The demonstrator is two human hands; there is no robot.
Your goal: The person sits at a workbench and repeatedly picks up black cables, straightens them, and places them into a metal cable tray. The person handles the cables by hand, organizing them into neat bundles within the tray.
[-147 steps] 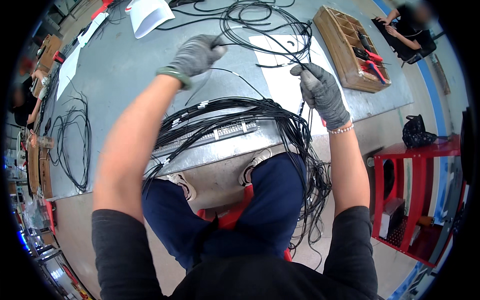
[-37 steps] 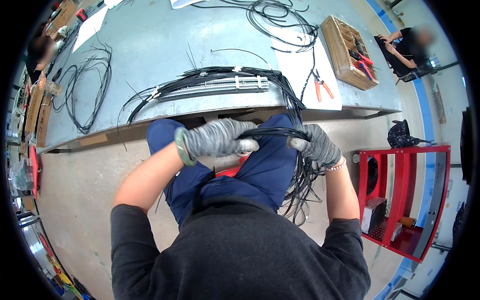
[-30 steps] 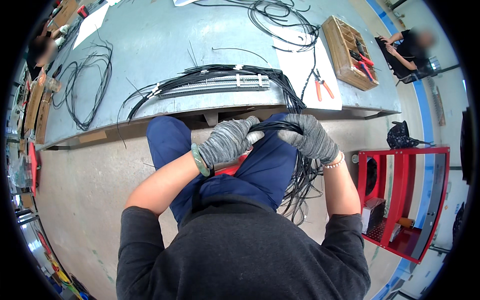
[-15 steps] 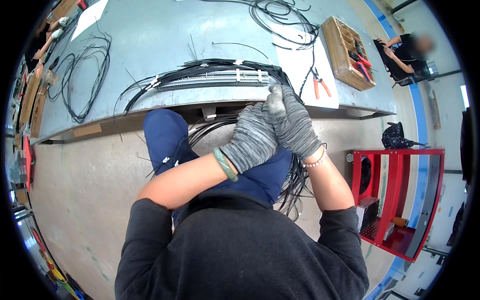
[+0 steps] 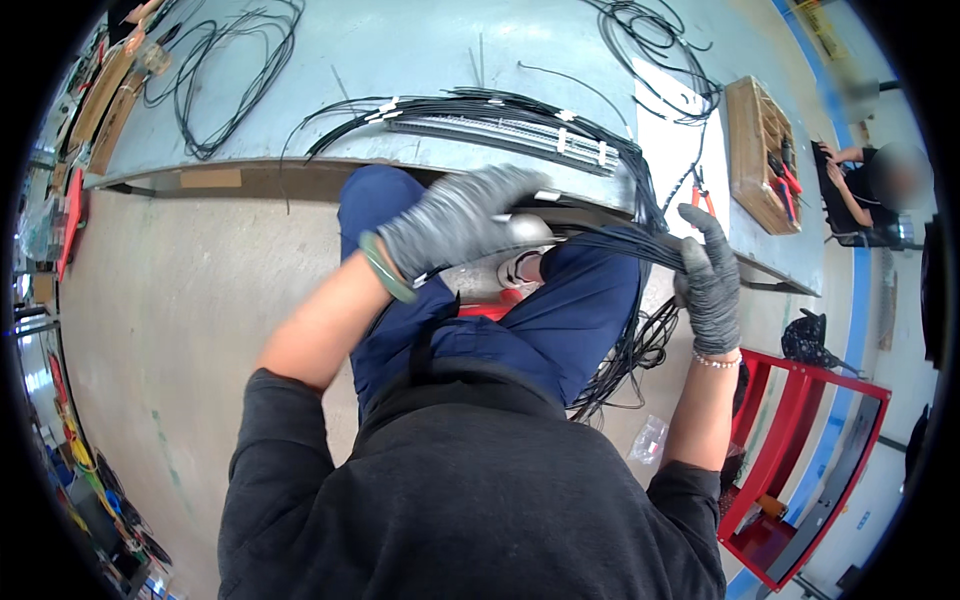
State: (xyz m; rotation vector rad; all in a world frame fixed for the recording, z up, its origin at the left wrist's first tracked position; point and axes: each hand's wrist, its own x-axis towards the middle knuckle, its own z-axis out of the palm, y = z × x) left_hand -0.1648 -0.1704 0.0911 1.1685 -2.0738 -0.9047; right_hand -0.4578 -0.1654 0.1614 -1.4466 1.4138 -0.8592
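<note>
My right hand [image 5: 712, 290], in a grey knit glove, is curled round a bundle of black cables [image 5: 630, 243] just past my right knee. The bundle runs leftward over my lap. My left hand [image 5: 460, 222], gloved too, is over my left thigh at the bundle's other side, smeared by motion. Its grip on the cables cannot be made out. On the bench edge ahead, another long bundle of black cables [image 5: 450, 103] with white labels lies along a grey slotted rail [image 5: 510, 143] and bends down at its right end toward my lap.
The metal bench [image 5: 400, 50] carries coiled black cables [image 5: 240, 70], a white sheet [image 5: 655, 130], orange-handled pliers [image 5: 703, 195] and a wooden tool box [image 5: 755, 150]. A red cart [image 5: 790, 440] stands at right; cable loops [image 5: 630, 360] hang beside my right leg. Another person [image 5: 880, 180] sits at far right.
My hands were together before the bench edge; now they are wide apart, the left moved left and the right moved right and lower. The whole view has shifted.
</note>
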